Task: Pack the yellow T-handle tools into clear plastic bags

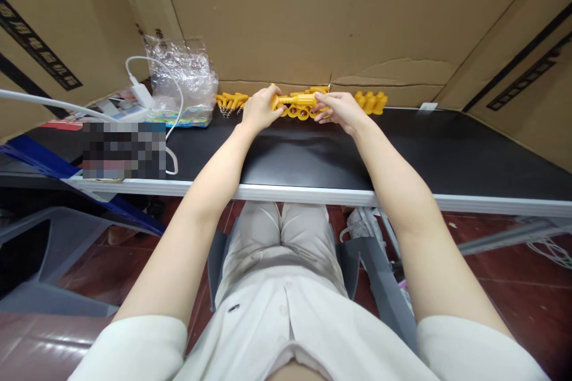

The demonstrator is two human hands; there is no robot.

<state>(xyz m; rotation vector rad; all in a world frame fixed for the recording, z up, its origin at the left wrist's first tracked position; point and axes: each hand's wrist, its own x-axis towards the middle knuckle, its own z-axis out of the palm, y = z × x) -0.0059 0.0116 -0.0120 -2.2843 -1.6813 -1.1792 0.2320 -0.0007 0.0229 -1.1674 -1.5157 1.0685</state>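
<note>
Nearest to me was the person's pale shirt (250,321), and past it the pale pants (286,226), with a grey chair (217,268) showing at both sides. The floor (504,303) below was dark red. Then came the table (304,158), black on top, with a silver edge (308,193) on the near side. Two bare arms (214,181) went over that edge.

Both hands were at the far part of the table, near the middle. They held one yellow stick (301,99) up sideways, thin at the left and fat at the right. The left hand (260,108) had its fingers curled around the left end. The right hand (343,111) pinched the fat right end with its thumb and fingertips. The other right fingers hung loose and a bit bent.

Just under the stick I saw round yellow bits (303,114) in a row. Left of the left hand lay more yellow parts (235,99), with little silver springs (229,112) in front. A bumpy yellow bunch (373,103) was right of the right hand.

Over on the left a white cord (181,101) looped by a shiny clear bag (179,80). Farthest away was a brown cardboard wall (286,18).
</note>
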